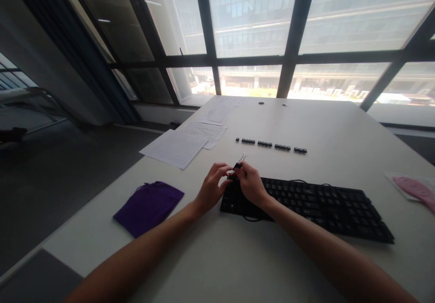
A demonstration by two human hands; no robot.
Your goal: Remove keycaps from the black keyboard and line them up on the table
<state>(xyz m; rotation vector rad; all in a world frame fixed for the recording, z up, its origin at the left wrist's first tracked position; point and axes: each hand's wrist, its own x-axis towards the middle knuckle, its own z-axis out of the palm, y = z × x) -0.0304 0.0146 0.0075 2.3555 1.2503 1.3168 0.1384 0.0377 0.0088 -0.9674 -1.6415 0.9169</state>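
Note:
A black binder clip (237,165) with silver wire handles is pinched in my right hand (250,183), just over the upper left corner of a black keyboard (312,203). My left hand (213,186) curls in from the other side, thumb and forefinger brought close together at that same corner, right below the clip. What lies between those left fingertips is small and dark, and I cannot make it out. Beyond the hands, several black keycaps (265,144) stand in a spaced row on the white desk, with one lone keycap (237,139) at its left end.
A purple cloth pouch (149,207) lies left of my left forearm. Sheets of paper (176,148) spread along the desk's left edge. At the far right is a pink item (413,188) on something white. Large windows (248,17) rise behind the desk.

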